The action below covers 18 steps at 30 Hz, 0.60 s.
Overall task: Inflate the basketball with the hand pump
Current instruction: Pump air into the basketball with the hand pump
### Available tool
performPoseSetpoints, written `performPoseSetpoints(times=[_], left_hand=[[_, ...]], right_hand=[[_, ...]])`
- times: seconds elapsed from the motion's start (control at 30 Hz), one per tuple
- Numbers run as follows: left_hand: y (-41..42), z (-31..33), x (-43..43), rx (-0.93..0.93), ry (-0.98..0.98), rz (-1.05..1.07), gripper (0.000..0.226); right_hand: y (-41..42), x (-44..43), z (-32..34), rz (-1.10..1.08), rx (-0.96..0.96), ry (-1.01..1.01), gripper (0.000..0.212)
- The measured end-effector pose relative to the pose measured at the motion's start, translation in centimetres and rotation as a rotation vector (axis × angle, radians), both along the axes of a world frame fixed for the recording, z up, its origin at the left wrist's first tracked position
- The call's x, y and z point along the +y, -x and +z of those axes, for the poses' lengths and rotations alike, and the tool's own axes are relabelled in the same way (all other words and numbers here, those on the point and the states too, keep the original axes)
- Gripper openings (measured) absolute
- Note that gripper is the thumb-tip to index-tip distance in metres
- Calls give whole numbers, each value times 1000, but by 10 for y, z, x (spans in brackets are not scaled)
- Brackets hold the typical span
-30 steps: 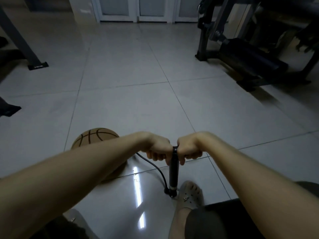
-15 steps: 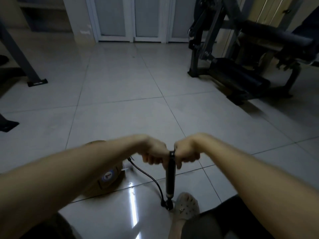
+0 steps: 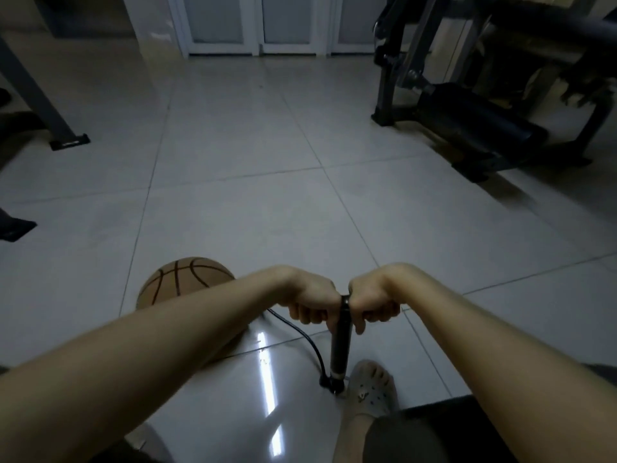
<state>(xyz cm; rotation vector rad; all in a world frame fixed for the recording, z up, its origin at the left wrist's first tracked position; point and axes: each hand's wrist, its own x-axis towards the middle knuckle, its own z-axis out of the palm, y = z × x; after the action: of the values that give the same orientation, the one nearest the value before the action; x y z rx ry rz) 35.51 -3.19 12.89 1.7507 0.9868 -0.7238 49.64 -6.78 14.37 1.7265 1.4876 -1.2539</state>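
While both hands grasp the crossbar at the top of the hand pump, the pump's dark barrel stands nearly upright on the tiled floor. Left hand: fingers curled over the left half of the handle, knuckles up. Right hand: clenched likewise round the right half, its thumb hanging down beside the barrel. The handle itself is hidden inside the two fists, which sit close against the barrel's top so that no piston rod shows. A black hose leaves the pump's base, curves up and to the left, and passes out of sight behind the left forearm. Basketball: brown with black seams, resting on the floor to the left of the pump and beyond the left forearm, which covers its near side; the hose's joint with it cannot be seen. A foot in a pale perforated clog stands just beside the pump's base. Dark exercise equipment occupies the far right, and white doors close the far wall.
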Motion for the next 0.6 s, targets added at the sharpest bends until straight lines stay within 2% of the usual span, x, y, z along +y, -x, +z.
performPoseSetpoints(times=[0.13, 0.3, 0.47, 0.6], left_hand=[[-2, -44, -15, -15, 42, 14, 26], [-4, -37, -31, 32, -2, -33, 20], [5, 31, -20, 75, -4, -28, 26], [12, 119, 4, -4, 7, -17, 35]], right_hand=[[-4, -11, -41, -3, 11, 42, 7], [3, -28, -41, 18, -38, 51, 6], [11, -20, 30, -1, -14, -4, 8], [7, 0, 117, -26, 44, -82, 32]])
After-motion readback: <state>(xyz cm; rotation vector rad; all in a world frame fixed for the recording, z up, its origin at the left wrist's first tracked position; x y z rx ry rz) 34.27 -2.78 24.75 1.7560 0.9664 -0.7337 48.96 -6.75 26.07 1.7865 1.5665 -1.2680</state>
